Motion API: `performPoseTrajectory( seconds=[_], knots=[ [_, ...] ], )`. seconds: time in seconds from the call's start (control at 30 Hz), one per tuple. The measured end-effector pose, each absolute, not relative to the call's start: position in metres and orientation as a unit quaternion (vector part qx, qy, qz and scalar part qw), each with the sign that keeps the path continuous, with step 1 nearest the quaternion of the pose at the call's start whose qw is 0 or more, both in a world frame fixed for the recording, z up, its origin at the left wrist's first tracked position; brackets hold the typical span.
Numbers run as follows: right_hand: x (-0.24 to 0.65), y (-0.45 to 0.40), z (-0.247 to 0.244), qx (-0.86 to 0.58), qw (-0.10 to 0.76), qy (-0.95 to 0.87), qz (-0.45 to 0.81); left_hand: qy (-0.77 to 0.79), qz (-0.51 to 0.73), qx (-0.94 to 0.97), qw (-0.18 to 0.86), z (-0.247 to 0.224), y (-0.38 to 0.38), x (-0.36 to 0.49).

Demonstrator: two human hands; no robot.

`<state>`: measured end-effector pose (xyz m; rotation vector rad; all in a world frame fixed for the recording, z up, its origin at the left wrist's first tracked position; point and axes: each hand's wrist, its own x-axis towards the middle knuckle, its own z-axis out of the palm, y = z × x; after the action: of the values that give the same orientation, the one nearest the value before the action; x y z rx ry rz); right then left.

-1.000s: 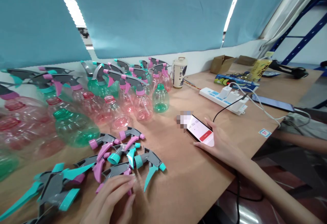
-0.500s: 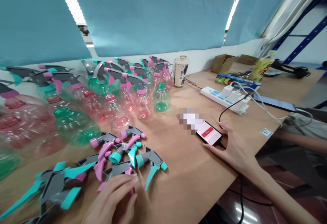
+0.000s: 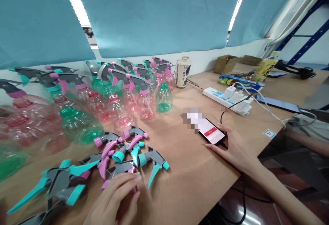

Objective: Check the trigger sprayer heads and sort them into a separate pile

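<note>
My left hand rests low on the table with slightly bent fingers, its thumb apart from them. The fingertips are over a grey and pink trigger spray head; whether they touch it I cannot tell. Around it lie several more loose spray heads, one of them grey and turquoise. At the right, my right hand grips the lower end of a smartphone, thumb on the near edge and fingers on the far edge. The phone lies on the table, screen up and partly blurred, with a red button showing.
Clear green and pink bottles, such as a green bottle, stand at the left and back, several with spray heads. Further right are a paper cup, a power strip with cables, a second phone and another person's arm.
The whole view has shifted slightly, so things appear a little further right. Both hands keep about the same places beside the spray heads and on the smartphone.
</note>
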<state>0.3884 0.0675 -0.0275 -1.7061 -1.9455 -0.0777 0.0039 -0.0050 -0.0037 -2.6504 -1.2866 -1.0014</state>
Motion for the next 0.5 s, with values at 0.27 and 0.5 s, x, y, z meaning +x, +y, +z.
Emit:
performPoseTrajectory(
  seconds=[0.27, 0.5],
  knots=[
    [0.384, 0.079, -0.027, -0.621, 0.259, -0.740, 0.015, -0.420, -0.330, -0.845, 0.004, 0.002, -0.008, 0.008],
    [0.384, 0.082, -0.027, -0.608, 0.219, -0.763, 0.019, -0.407, -0.315, -0.857, 0.016, 0.006, -0.008, 0.009]
  ],
)
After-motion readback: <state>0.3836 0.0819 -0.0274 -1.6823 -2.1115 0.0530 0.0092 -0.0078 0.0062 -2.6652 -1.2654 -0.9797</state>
